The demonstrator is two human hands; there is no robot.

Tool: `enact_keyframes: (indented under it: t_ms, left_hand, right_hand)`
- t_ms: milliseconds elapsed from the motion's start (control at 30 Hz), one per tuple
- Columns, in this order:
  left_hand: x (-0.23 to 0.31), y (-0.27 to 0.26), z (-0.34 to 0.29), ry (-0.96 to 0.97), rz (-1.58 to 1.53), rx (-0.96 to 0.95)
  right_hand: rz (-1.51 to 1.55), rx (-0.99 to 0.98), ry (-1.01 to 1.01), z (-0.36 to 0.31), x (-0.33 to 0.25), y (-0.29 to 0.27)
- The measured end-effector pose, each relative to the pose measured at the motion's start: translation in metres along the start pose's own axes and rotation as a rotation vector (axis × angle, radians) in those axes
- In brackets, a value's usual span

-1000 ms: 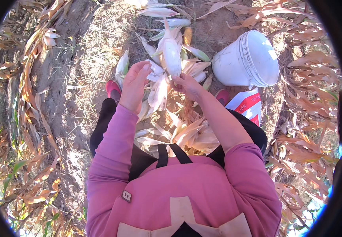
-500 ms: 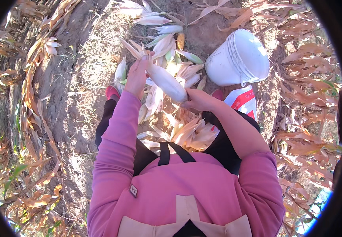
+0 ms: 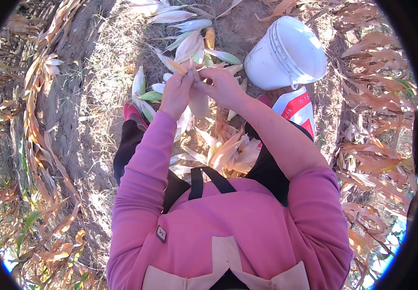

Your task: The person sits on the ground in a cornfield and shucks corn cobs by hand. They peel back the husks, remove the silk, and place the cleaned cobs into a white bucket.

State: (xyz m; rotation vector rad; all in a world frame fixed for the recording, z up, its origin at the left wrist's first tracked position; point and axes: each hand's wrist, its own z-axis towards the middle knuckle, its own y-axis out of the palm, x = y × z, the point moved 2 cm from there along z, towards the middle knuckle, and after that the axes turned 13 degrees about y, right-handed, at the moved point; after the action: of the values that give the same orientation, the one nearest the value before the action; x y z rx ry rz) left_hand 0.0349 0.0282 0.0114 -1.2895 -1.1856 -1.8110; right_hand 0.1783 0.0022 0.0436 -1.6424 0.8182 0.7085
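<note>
An ear of corn (image 3: 199,105) in its pale husk hangs between my hands, its fat end toward me. My left hand (image 3: 178,93) is closed around the husk at the far end, where dry leaf tips stick out. My right hand (image 3: 222,87) meets it there, thumb and fingers pinching the husk close to the left fingertips. The fingers partly cover the ear's upper part. Beyond and beneath the hands lies a heap of husked ears (image 3: 189,46), and one bare yellow cob (image 3: 210,38) shows among them.
A white bucket (image 3: 262,63) lies tipped to the right of the heap. Below it is a white and red printed sack (image 3: 293,108). Loose dry husks (image 3: 230,152) lie between my legs. Dry corn stalks (image 3: 40,121) border the bare soil on both sides.
My right hand has left the ear's near end and come up beside the left hand at the husk tip. The ear has swung from slanting to hanging nearly straight toward me.
</note>
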Motion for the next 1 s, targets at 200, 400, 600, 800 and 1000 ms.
enact_keyframes:
  t_ms: [200,400,600,800,1000]
  left_hand:
    - [0.003,-0.001,0.003,0.190,0.238,-0.039]
    - [0.018,-0.005,0.002,0.271,0.668,-0.033]
    - [0.014,-0.005,0.002,0.197,0.645,-0.043]
    - [0.019,-0.001,0.002,0.083,0.528,-0.151]
    - [0.022,0.012,0.003,0.390,0.485,-0.304]
  right_hand:
    - [-0.091,0.080,-0.105,0.002,0.004,-0.001]
    - [-0.182,0.094,-0.075,0.004,0.006,-0.004]
    - [-0.260,0.072,-0.106,0.003,0.007,-0.003]
    - [-0.286,0.174,-0.050,-0.004,-0.003,-0.010]
    - [-0.157,0.373,0.085,0.017,0.025,-0.037]
